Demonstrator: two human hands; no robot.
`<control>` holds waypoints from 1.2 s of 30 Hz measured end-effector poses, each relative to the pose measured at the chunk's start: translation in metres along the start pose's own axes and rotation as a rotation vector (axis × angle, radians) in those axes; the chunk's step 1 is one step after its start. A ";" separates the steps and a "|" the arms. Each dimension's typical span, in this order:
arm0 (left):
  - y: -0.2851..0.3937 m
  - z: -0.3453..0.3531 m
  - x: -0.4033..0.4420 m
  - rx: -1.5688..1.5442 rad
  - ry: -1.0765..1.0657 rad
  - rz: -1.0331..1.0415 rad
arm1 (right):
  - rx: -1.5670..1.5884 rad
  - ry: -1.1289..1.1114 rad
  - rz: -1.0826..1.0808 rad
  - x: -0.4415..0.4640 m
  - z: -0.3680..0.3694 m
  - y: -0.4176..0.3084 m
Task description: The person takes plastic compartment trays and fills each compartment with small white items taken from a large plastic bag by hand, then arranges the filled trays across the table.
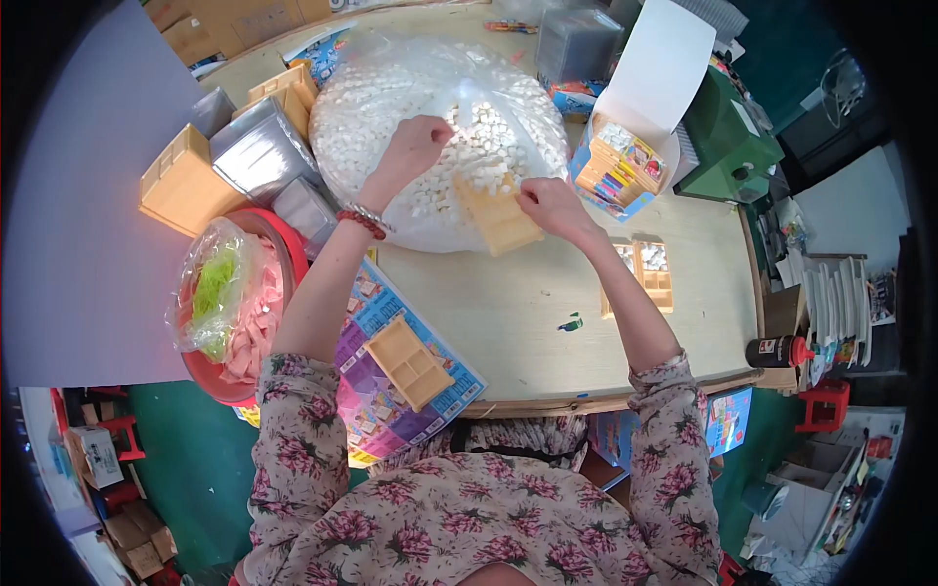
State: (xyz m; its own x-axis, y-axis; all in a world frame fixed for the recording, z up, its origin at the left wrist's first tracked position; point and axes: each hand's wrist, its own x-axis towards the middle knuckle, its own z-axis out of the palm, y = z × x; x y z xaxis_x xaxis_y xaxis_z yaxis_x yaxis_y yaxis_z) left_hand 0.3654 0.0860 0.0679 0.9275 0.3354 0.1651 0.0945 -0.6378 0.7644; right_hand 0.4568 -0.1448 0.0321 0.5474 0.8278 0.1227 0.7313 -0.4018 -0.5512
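My left hand (420,146) is over the big clear plastic bag (366,107), its fingers curled together. What they hold, if anything, is hidden. Small white pieces (484,132) fill the bag and show through its opening. In my right hand (559,209) is the edge of a light tan compartment tray (500,220). That tray is tilted at the bag's opening, its far end among the white pieces. A similar tray (408,361) lies on printed card sheets (371,313) at the front left. More trays (653,278), some compartments holding white pieces, sit to the right of my right forearm.
A red basin (220,386) with pink material and a bagged green bundle stands left. Behind it are tan boxes (181,181) and clear plastic cases (259,146). An open-lidded carton (650,88) and a green box (733,142) stand right. A black bottle (772,352) is at the table's right edge.
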 end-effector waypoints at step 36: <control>0.020 0.009 -0.085 0.083 0.033 0.122 | -0.163 0.161 0.484 -0.166 0.010 0.041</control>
State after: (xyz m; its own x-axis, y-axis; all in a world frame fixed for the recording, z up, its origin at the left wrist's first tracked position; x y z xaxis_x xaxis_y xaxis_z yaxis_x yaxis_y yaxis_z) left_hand 0.2916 0.0385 0.0632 0.9216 0.2735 0.2755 0.0124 -0.7301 0.6833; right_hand 0.3921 -0.2946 -0.0198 0.8839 0.4673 0.0178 0.4261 -0.7891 -0.4425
